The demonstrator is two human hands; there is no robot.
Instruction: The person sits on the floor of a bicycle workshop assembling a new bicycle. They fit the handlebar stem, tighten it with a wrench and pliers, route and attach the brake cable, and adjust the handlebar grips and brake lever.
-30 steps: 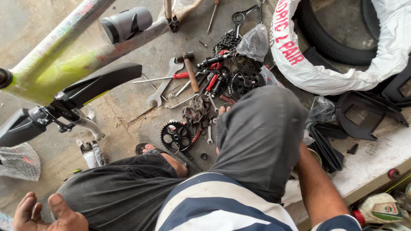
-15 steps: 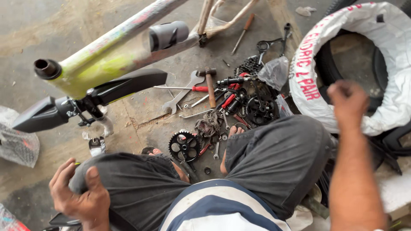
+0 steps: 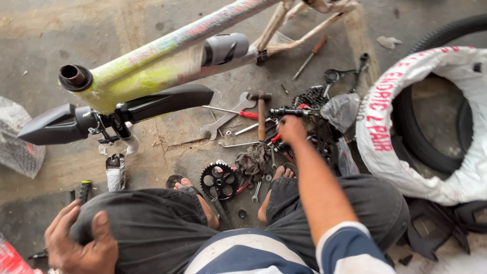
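Note:
My right hand [image 3: 291,129] reaches down into a pile of bicycle tools and parts [image 3: 284,144] on the concrete floor, fingers curled among them; what it grips is hidden. Beside it lie a wooden-handled hammer [image 3: 261,114], a red-handled screwdriver [image 3: 233,112], a large spanner [image 3: 228,119] and a black chainring [image 3: 219,181]. My left hand [image 3: 78,243] rests flat on my left knee, fingers apart, holding nothing. I am squatting in dark trousers and sandals.
A yellow-green bicycle frame [image 3: 152,66] with a black mudguard [image 3: 116,111] crosses the upper left. Tyres wrapped in white plastic [image 3: 390,132] lie at the right. A crumpled clear bag [image 3: 341,110], a loose screwdriver [image 3: 309,57] and bubble wrap [image 3: 20,147] also lie around.
My right arm has swung from over the wrapped tyres leftward and down into the tool pile. My left hand has stayed on my left knee.

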